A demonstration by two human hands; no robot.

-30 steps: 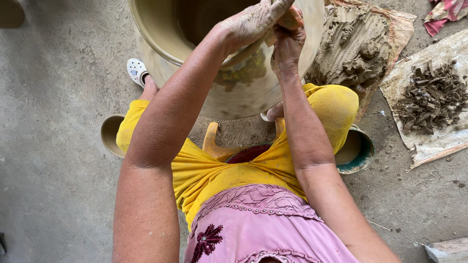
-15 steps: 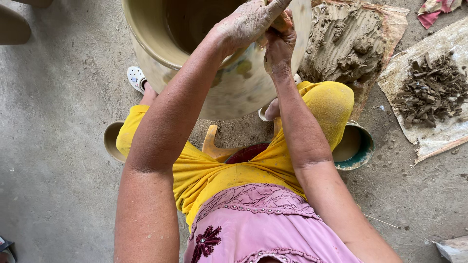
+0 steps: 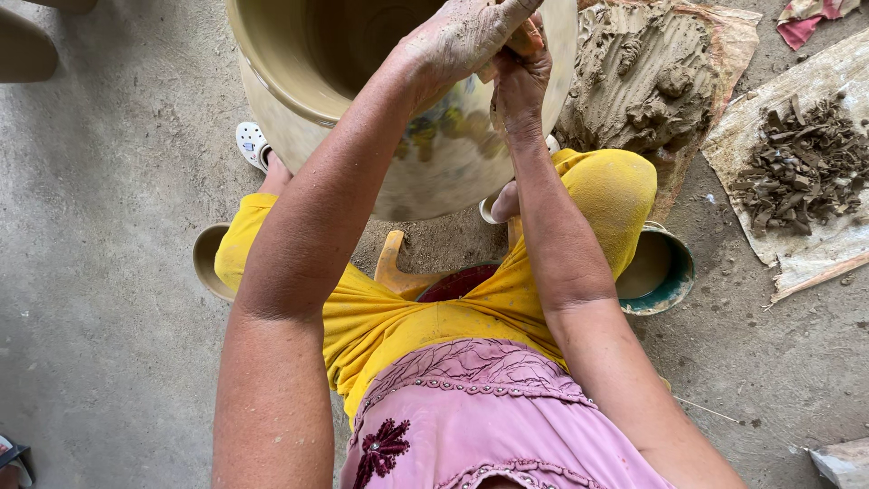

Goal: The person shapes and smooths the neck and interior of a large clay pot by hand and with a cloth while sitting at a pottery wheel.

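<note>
A large tan clay pot (image 3: pixel 299 81) stands in front of me, wide open at the top, with a smeared wet patch on its near wall. Both my hands meet at its near-right rim. My left hand (image 3: pixel 457 36), caked in pale clay, lies over the rim with its fingers pointing right. Just under it, my right hand (image 3: pixel 523 77) is curled up around the rim's edge, fingers pinched against the left hand. What lies between the fingers is hidden.
A mound of wet clay (image 3: pixel 643 72) sits on a sheet to the right of the pot. Dark clay scraps (image 3: pixel 806 163) lie on a board farther right. A teal-rimmed bowl (image 3: pixel 659 272) is by my right knee and a tan bowl (image 3: pixel 205 263) by my left.
Both hands stay at the same spot on the rim, with only slight shifts of the fingers. The view has drifted a little, so the pot sits somewhat further left.
</note>
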